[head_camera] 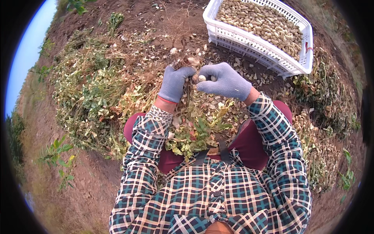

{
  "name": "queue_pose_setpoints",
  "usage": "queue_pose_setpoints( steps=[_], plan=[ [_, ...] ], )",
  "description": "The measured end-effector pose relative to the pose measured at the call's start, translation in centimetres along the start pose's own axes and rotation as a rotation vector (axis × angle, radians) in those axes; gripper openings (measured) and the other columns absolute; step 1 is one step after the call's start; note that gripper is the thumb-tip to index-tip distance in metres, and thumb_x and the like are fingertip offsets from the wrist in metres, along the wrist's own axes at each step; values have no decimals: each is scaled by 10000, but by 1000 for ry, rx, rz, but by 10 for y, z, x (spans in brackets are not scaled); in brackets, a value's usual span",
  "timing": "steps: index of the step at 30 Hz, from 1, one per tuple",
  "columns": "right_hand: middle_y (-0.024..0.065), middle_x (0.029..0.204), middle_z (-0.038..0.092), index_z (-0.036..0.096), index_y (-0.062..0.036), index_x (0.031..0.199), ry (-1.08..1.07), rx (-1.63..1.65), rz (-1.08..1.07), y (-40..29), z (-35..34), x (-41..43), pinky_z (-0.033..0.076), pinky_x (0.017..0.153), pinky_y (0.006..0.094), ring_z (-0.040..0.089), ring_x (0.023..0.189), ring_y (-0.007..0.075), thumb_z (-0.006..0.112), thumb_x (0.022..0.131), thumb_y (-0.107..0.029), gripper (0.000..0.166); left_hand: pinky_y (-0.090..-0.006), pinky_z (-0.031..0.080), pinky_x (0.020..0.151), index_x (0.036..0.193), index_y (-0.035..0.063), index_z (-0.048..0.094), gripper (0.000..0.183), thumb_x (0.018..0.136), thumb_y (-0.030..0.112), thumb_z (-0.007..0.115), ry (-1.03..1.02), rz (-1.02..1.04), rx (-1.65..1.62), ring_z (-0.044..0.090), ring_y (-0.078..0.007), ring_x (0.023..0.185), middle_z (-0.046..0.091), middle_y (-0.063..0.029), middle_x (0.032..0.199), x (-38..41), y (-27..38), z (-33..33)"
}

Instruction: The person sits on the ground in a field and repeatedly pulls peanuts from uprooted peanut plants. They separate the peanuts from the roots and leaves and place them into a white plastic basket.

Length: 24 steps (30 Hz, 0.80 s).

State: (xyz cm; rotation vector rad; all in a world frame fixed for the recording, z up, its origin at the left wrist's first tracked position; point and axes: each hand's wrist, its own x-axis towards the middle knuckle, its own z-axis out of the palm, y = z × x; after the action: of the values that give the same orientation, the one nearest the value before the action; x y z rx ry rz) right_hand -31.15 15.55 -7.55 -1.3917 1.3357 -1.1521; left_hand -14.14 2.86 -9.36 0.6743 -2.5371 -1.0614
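My left hand (175, 83), in a grey-blue knit glove with a red cuff edge, is closed around the stems of a peanut plant (194, 137). The plant's yellow-green leaves hang towards my lap, and its dry brown roots (182, 62) stick out beyond the fist. Close beside it, my gloved right hand (226, 82) curls its thumb and fingers around pale peanut pods (202, 78). One pod shows between the fingertips, and another sits deeper in the curl. Whether those pods are still joined to the plant is hidden by the fingers.
A white slatted plastic crate (248, 44) heaped with peanuts (260, 25) stands on the soil ahead to the right. Pulled peanut plants (90, 90) pile up on my left. More plants with pods (315, 140) lie on my right. Dry leaf litter covers the ground ahead.
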Motion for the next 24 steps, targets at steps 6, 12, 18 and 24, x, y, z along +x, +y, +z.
queue_pose_setpoints(
  steps=[6, 12, 18, 24],
  plan=[
    [-13, 719, 586, 635, -19, 931, -181, 388, 236, -13, 4, -10, 440, 532, 196, 529, 610, 35, 651, 859, -258, 250, -307, 535, 754, 955, 57, 708, 201, 794, 33, 591, 168, -190, -354, 676, -206, 827, 698, -118, 909, 10, -25, 10],
    [10, 748, 603, 621, -43, 916, 577, 302, 257, 8, -71, 14, 440, 501, 186, 564, 580, 50, 611, 899, -331, 289, -326, 535, 819, 981, 55, 711, 300, 753, -73, 564, 204, -42, -191, 675, -235, 924, 704, -107, 969, -4, -5, 2],
    [223, 1488, 188, 133, 5, 1466, 1125, 727, -62, 80, -202, 3, 273, 1101, 541, 186, 1401, 337, 586, 919, -366, 801, -296, 516, 855, 1042, -16, 658, 250, 794, -13, 628, 181, -93, -641, 659, -191, 932, 693, -118, 996, 2, 2, 15],
    [244, 1501, 201, 144, -36, 1477, 1099, 1241, -257, 76, -235, -27, 361, 1061, 575, 260, 1375, 416, 382, 1004, -226, 562, -258, 518, 825, 1059, -23, 632, 248, 831, 58, 686, 192, 290, 122, 666, -155, 897, 695, -95, 1002, 3, 2, -3]
  ],
)
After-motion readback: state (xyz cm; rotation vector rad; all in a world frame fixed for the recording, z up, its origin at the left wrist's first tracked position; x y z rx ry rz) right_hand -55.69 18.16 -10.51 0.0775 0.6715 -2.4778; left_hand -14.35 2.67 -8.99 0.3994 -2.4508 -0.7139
